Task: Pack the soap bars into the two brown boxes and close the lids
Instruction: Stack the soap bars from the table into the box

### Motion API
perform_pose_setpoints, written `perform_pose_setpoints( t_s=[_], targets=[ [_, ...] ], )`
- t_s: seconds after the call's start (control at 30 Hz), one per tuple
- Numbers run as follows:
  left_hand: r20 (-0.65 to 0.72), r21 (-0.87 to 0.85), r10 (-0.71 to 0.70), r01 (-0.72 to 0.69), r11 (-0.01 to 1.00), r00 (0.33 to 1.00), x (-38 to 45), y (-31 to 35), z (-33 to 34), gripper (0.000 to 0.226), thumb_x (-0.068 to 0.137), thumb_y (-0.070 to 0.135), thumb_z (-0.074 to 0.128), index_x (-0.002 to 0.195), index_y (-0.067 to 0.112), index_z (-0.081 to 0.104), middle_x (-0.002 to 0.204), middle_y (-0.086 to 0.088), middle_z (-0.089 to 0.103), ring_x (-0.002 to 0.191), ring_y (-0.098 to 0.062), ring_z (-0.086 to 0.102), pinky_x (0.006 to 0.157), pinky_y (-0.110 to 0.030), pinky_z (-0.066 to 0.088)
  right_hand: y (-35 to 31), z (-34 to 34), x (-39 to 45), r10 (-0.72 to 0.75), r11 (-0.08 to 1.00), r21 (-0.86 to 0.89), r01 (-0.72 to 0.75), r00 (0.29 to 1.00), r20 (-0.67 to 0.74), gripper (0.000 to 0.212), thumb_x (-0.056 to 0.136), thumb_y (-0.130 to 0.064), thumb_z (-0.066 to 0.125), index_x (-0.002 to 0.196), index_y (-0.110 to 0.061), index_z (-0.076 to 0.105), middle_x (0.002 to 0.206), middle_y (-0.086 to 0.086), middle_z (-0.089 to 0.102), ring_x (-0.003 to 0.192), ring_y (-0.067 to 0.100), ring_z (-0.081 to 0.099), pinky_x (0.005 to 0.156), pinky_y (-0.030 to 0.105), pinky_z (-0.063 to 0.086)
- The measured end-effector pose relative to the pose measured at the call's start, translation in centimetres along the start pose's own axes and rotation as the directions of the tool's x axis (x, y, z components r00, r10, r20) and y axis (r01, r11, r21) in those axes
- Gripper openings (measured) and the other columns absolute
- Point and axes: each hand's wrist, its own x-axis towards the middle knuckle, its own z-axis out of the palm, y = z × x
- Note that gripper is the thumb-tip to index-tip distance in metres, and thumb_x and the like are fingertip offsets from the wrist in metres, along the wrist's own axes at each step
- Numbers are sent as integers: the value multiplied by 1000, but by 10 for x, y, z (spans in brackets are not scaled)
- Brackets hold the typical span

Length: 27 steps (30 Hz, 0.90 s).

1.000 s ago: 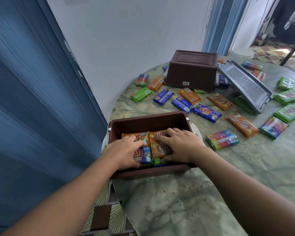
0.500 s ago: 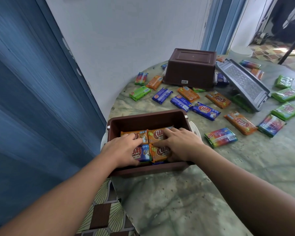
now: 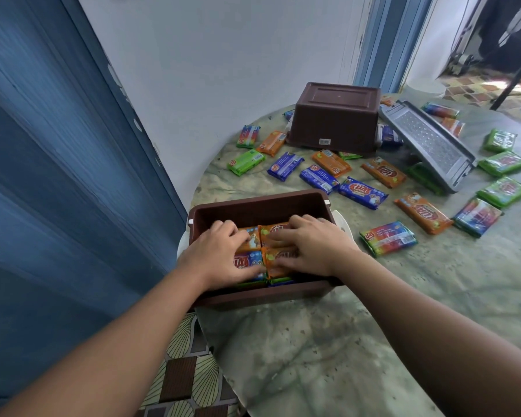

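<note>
An open brown box (image 3: 259,206) stands at the table's near left edge, holding orange and blue soap bars (image 3: 254,239) laid flat. Both hands are inside it. My left hand (image 3: 220,254) lies on the blue and orange bars at the left, fingers spread. My right hand (image 3: 310,242) presses flat on the orange bars at the right. A second brown box (image 3: 334,115) stands upside down at the back. Its grey lid (image 3: 427,142) leans tilted to its right. Several loose soap bars lie between the boxes, among them a rainbow bar (image 3: 387,237) just right of the open box.
Green bars (image 3: 503,162) lie at the far right; orange (image 3: 423,212) and blue (image 3: 363,192) bars are scattered mid-table. A white lid edge (image 3: 342,224) shows under the open box. A blue door stands at the left, a white wall behind. The round table's edge is close to me.
Both hands have shifted slightly over the bars in the box, and the orange bars now lie lined up in two rows. The view moved a little closer.
</note>
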Motion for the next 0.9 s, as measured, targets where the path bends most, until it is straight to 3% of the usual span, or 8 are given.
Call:
perform_pose_setpoints(
  t_s=[0.1,0.17,0.27,0.33,0.4,0.5,0.67,0.9],
  targets=[
    [-378,41,-76,99,994,923,0,-5,3,67,85,74,56,124,19,60,119,-3,50,112,-23,45,92,-42,47,4,-2,0,88,990,128,-65,979,-184,45,103,-48,50,147,-38,49,126,-2,52,117,20,49,93,35,47],
    [-490,16,-254,300,954,834,2,-13,8,69,86,68,61,128,14,54,126,-14,46,117,-35,44,96,-48,44,8,-2,0,156,978,180,-106,944,-290,43,104,-37,53,146,-34,51,130,0,49,121,21,44,97,37,47],
    [-338,-170,-541,515,840,770,8,-17,10,87,85,69,60,144,9,37,137,-21,38,122,-42,44,94,-50,45,13,-1,6,258,962,189,-198,886,-385,46,101,-32,58,146,-32,48,140,3,43,129,25,39,109,45,40],
    [-152,-239,-623,584,776,767,13,-19,8,94,87,71,57,153,15,20,139,-19,38,116,-40,54,77,-42,47,15,-3,12,324,941,203,-271,892,-314,54,101,-29,58,151,-32,38,152,5,35,141,29,30,117,48,32],
    [-60,-209,-632,610,765,772,17,-21,7,94,89,73,54,156,21,13,138,-19,42,111,-40,59,71,-38,43,16,-4,16,362,924,216,-317,906,-219,60,102,-29,56,156,-32,30,159,6,26,147,32,19,119,49,31],
    [-54,-232,-631,605,762,774,22,-26,6,76,96,61,53,151,22,18,129,-17,48,103,-37,60,69,-39,43,16,-6,23,398,909,214,-358,898,-188,56,104,-33,54,155,-34,30,159,7,22,146,35,16,113,49,39],
    [-95,-211,-570,543,813,816,37,-44,6,41,106,33,43,140,20,25,116,-16,50,82,-30,56,67,-45,50,14,-7,39,535,822,290,-490,840,-96,43,106,-36,48,146,-41,34,150,9,25,131,39,34,98,49,48],
    [-62,-178,-464,447,877,884,78,-81,-3,44,101,14,46,139,20,25,116,-16,50,82,-31,59,70,-48,55,19,-7,73,624,756,353,-551,770,-133,30,109,-32,39,138,-37,41,138,13,33,121,40,38,94,48,45]
  ],
)
